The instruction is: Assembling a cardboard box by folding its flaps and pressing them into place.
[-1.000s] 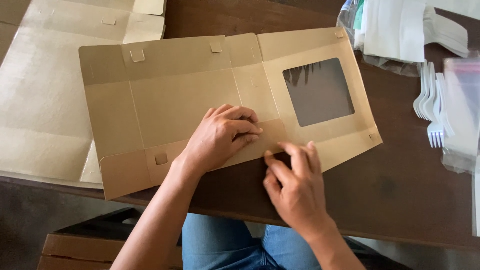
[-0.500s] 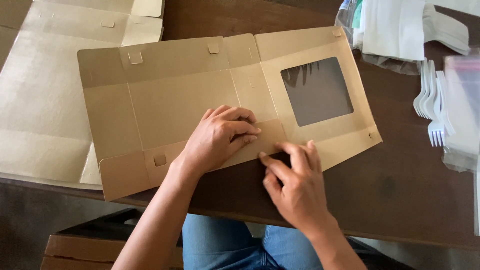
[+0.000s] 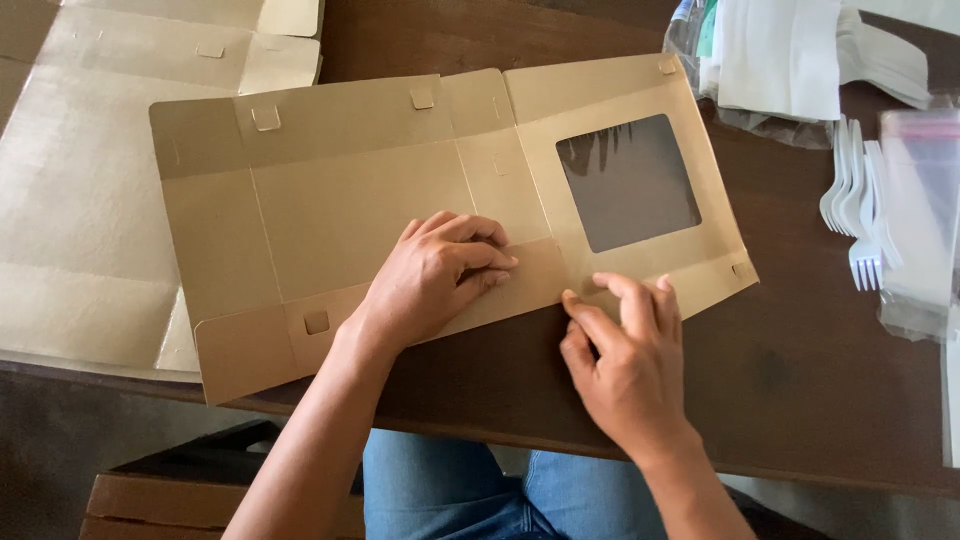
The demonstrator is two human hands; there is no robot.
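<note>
The left hand hides part of the box flap; the picture's edges crop the bags and cardboard.

Tan cardboard box blank, white forks
</note>
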